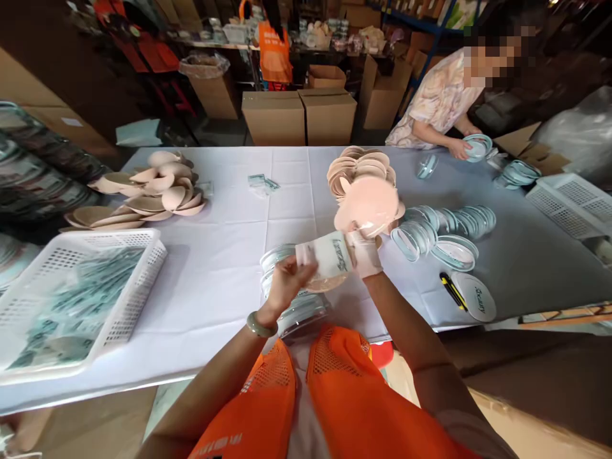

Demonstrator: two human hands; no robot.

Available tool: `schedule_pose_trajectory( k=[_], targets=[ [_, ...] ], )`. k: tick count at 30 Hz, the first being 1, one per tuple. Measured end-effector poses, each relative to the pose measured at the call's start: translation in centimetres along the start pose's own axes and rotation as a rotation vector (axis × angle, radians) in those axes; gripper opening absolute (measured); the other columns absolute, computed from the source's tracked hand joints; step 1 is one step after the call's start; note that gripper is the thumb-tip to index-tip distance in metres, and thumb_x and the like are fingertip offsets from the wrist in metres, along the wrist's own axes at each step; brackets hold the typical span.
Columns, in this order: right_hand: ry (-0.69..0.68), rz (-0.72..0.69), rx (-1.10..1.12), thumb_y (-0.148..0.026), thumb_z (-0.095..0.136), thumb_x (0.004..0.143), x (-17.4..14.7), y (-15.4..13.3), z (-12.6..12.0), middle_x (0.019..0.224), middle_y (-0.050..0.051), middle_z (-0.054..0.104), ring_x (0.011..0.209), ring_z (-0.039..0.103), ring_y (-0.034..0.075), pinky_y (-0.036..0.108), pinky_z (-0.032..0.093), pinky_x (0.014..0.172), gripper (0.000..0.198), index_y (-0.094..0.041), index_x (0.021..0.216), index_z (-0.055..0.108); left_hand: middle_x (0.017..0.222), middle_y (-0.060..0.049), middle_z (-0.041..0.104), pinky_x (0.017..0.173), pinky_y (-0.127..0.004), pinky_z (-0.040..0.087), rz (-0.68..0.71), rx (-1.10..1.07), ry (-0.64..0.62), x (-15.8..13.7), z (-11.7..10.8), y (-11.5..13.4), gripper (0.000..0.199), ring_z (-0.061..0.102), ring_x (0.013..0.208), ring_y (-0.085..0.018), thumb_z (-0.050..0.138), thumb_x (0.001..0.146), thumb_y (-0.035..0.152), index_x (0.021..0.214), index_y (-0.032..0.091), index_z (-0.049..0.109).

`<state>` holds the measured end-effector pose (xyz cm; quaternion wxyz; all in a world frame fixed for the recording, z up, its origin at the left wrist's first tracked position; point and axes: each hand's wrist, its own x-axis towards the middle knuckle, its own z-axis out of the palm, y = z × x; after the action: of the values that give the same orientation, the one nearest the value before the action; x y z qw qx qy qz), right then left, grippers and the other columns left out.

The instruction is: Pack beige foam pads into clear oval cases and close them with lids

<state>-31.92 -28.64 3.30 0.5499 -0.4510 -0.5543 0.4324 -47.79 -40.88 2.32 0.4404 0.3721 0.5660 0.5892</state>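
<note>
- The left hand [285, 280] is raised above the counter [224, 255], fingers curled, and it pinches the left end of a small white packet [329, 254] with dark print on it.
- The right hand [366, 254] wears a white glove and grips the right end of the same packet, so the packet is stretched between the two hands.
- The gloved right hand also holds a pink puff [367, 205], a flat round pad that stands up just beyond the fingers.
- A beige round pad [327, 282] shows just under the packet; I cannot tell which hand carries it.
- Directly below the left hand stands a stack of clear round cases [291, 306] on the counter.
- Just beyond the right hand lies a pile of more pink puffs [356, 167], fanned out.
- To the right of the right hand, a row of pale blue rings and lids [444, 226] leans one against another, and nearer to the person lie a white round lid [475, 296] with print and a black and yellow pen [452, 291].
- Well to the left of the left hand sits a white plastic basket [138, 280] filled with small packets, and beyond it a heap of beige puffs [153, 191].
- Far beyond the right hand, another person [440, 102] at the far side of the counter holds a pale blue round case [478, 146] in both hands.
</note>
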Motion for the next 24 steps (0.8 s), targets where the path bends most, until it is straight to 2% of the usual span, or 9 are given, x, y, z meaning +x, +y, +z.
schedule_pose_trajectory(
  k=[2,5,7,10,12,14,18,21,24],
  targets=[
    [-0.166,-0.234,-0.322,-0.044,0.057,0.093,-0.3,-0.4,-1.5,0.102,0.012,0.075,0.103,0.071,0.027,0.043,0.06,0.095,0.035,-0.017,0.111,0.072,0.088,-0.004,0.072,0.068,-0.033,0.058,-0.045,-0.078,0.064,-0.1,0.2,-0.2,0.046,0.069,0.08,-0.021,0.092,0.064,0.042,0.095,0.021,0.066],
    [-0.627,-0.558,-0.789,-0.021,0.056,0.091,-1.8,-2.0,-4.1,0.132,0.022,0.068,0.12,0.066,0.032,0.049,0.053,0.105,0.043,-0.01,0.131,0.069,0.099,-0.002,0.074,0.067,-0.03,0.059,-0.11,-0.193,0.092,-0.4,-0.4,-0.2,0.088,0.071,0.081,-0.02,0.096,0.054,0.037,0.131,0.026,0.055],
    [-0.817,-0.715,-0.864,-0.029,0.063,0.092,-3.5,-3.3,-5.0,0.151,0.027,0.054,0.135,0.057,0.034,0.051,0.05,0.111,0.062,-0.005,0.149,0.054,0.104,-0.002,0.075,0.071,-0.032,0.062,-0.174,-0.217,-0.019,-0.7,-1.2,0.2,0.113,0.073,0.082,-0.021,0.096,0.056,0.039,0.153,0.031,0.038],
    [-0.885,-0.894,-0.84,-0.048,0.071,0.092,-6.4,-4.5,-4.0,0.164,0.025,0.039,0.152,0.04,0.037,0.058,0.044,0.116,0.079,-0.014,0.158,0.044,0.116,-0.007,0.076,0.084,-0.039,0.064,-0.205,-0.205,-0.199,-1.2,-2.3,1.6,0.106,0.075,0.097,-0.027,0.093,0.063,0.043,0.155,0.028,0.043],
    [-0.812,-0.901,-0.82,-0.045,0.066,0.098,-8.0,-4.5,-2.0,0.163,0.017,0.045,0.152,0.042,0.033,0.054,0.046,0.115,0.059,-0.026,0.152,0.052,0.123,-0.012,0.075,0.092,-0.045,0.064,-0.224,-0.207,-0.268,-1.5,-2.9,3.0,0.088,0.073,0.109,-0.032,0.089,0.068,0.05,0.146,0.023,0.055],
    [-0.698,-0.819,-0.768,-0.044,0.061,0.103,-8.9,-4.3,0.2,0.154,0.013,0.055,0.147,0.049,0.027,0.045,0.049,0.115,0.048,-0.027,0.147,0.056,0.126,-0.013,0.074,0.098,-0.049,0.062,-0.252,-0.177,-0.304,-1.8,-3.7,4.3,0.081,0.07,0.118,-0.036,0.084,0.072,0.055,0.142,0.023,0.06],
    [-0.675,-0.761,-0.736,-0.036,0.057,0.104,-8.7,-4.0,2.4,0.151,0.011,0.059,0.139,0.056,0.024,0.043,0.051,0.114,0.044,-0.026,0.147,0.057,0.137,-0.013,0.07,0.103,-0.057,0.059,-0.244,-0.052,-0.303,-2.6,-6.5,5.9,0.096,0.06,0.133,-0.043,0.084,0.062,0.067,0.146,0.029,0.06],
    [-0.822,-0.742,-0.706,-0.026,0.053,0.105,-8.2,-4.2,2.2,0.157,0.007,0.056,0.134,0.061,0.021,0.037,0.053,0.107,0.048,-0.03,0.153,0.052,0.148,-0.008,0.065,0.105,-0.064,0.056,-0.183,-0.072,-0.175,-3.5,-7.4,5.8,0.102,0.056,0.138,-0.046,0.077,0.057,0.078,0.149,0.038,0.057],
    [-0.873,-0.599,-0.638,-0.039,0.063,0.103,-8.7,-4.1,2.3,0.149,0.01,0.063,0.126,0.066,0.022,0.031,0.054,0.098,0.067,-0.021,0.162,0.038,0.145,-0.001,0.067,0.113,-0.063,0.051,-0.117,-0.184,0.102,-4.2,-5.6,5.0,0.08,0.054,0.142,-0.042,0.059,0.076,0.08,0.145,0.039,0.058]
  ],
)
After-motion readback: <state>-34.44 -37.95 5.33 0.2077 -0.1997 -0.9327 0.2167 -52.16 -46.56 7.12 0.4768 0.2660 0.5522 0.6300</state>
